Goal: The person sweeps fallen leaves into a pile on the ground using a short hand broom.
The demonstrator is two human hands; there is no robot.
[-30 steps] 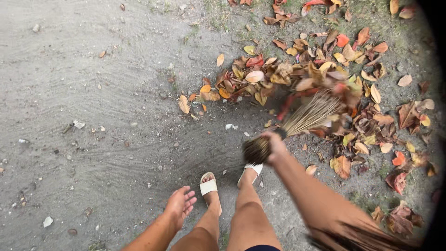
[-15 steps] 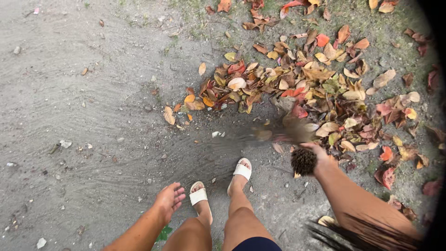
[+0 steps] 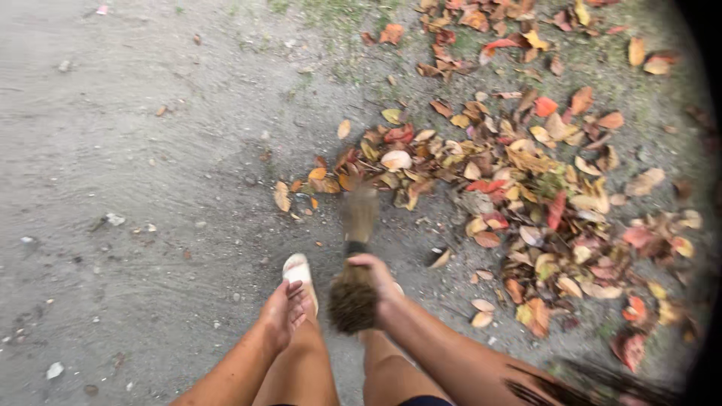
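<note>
My right hand [image 3: 378, 280] grips the bound butt end of a stick broom [image 3: 353, 297]. Its bristles [image 3: 359, 210] are blurred with motion and point away from me toward the near edge of a pile of dry red, orange and yellow leaves [image 3: 511, 173]. My left hand [image 3: 284, 314] hangs loose with fingers apart, holding nothing, just above my left leg. A white sandal [image 3: 297, 271] on my left foot shows between the hands; the right foot is hidden behind the broom and hand.
Grey sandy ground [image 3: 135, 173] with sweep marks, small stones and white bits lies to the left. Scattered leaves spread right and up onto patchy grass [image 3: 617, 45]. A single curled leaf [image 3: 440, 258] lies near my right hand.
My right hand swung the broom from the right side leftward, to in front of my legs. Its bristles now point straight ahead. My left hand stayed by my left leg.
</note>
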